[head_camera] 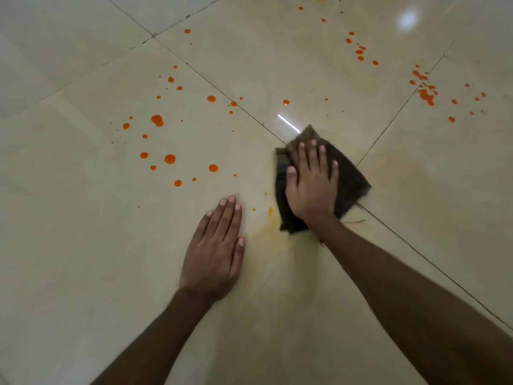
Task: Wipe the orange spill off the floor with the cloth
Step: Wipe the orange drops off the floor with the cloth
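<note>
On the tiled floor (83, 245) my right hand (312, 184) pressed flat on the cloth (352, 179) — orange drops (170, 159) lay off to its left, beyond my flat, empty left hand (213, 251).

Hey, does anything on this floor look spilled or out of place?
Yes. Orange drops dot the floor left of and beyond the cloth under the right hand, and a faint yellowish smear lies beside it.
</note>
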